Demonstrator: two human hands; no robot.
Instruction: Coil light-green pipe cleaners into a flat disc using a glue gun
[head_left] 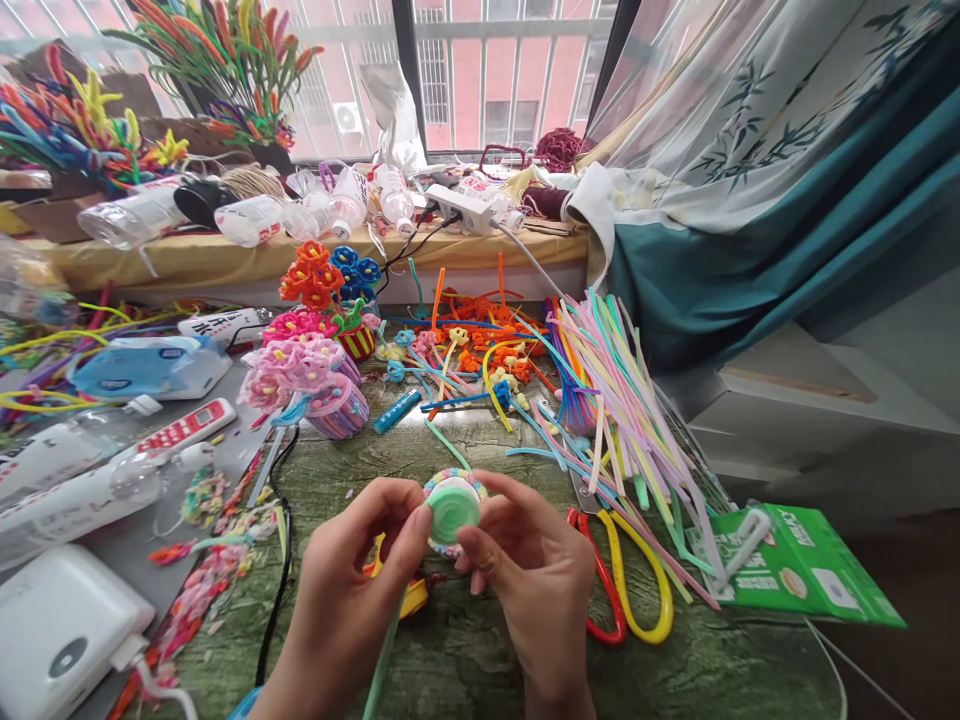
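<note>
A small round piece [453, 513] with a pale green disc and a multicoloured fuzzy rim is held up over the green table, between both hands. My left hand [367, 560] pinches its left edge with thumb and fingertips. On its right side, my right hand [521, 560] grips the rim with thumb and index finger, the other fingers curled behind. A light green strip [384, 650] hangs below the piece beside my left hand. Partly hidden behind my left hand is a yellow and orange object [414, 597]. Scissors [630, 580] with red and yellow handles lie right of my right hand.
Pink flowers in a striped pot [337, 405] and a teal battery-like cylinder [397, 411] stand or lie beyond the hands. Pastel pipe cleaners [630, 390] and a green packet [810, 565] are at right. Bottles, a white power bank [71, 635] and a black cable [279, 590] lie left.
</note>
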